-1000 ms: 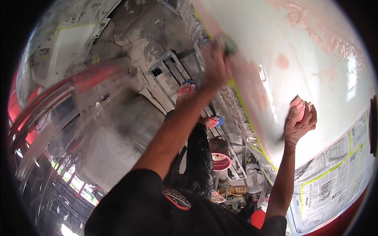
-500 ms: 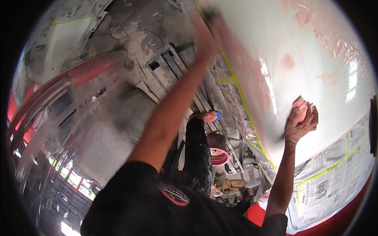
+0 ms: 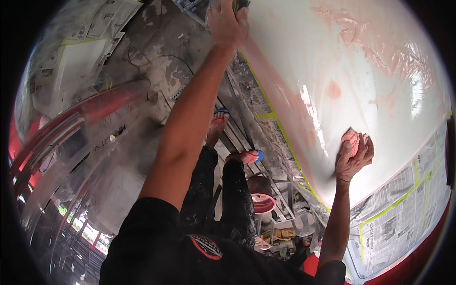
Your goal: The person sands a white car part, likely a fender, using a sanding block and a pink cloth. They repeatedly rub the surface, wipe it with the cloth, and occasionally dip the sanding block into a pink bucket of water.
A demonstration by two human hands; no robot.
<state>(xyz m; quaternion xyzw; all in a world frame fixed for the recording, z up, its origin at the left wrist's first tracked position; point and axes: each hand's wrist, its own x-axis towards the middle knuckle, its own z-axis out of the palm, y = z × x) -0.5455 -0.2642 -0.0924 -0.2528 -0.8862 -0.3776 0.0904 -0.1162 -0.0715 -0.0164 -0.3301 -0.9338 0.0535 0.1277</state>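
Observation:
A large white car panel (image 3: 354, 104) with smooth pinkish patches and a wet shine slopes along my right side. At its far left edge is my left hand (image 3: 227, 23), arm stretched out, fingers closed round a small dark pad (image 3: 241, 4); the picture's upper rim cuts part of it off. Nearer to me, my right hand (image 3: 354, 159) grips a crumpled pink cloth (image 3: 350, 141) and presses it against the panel's surface. The cloth's underside is hidden.
Yellow tape (image 3: 273, 123) borders the panel, with newspaper masking (image 3: 389, 228) at the near right. Below me are a metal-framed bench (image 3: 232, 133) under my sandalled feet and a pink-rimmed bucket (image 3: 262, 203). Plastic-draped red bodywork (image 3: 114, 95) stands on the left.
My left hand has moved farther away and slightly left along the panel's edge with the dark pad. My right hand keeps its hold on the cloth; the whole view has shifted a little.

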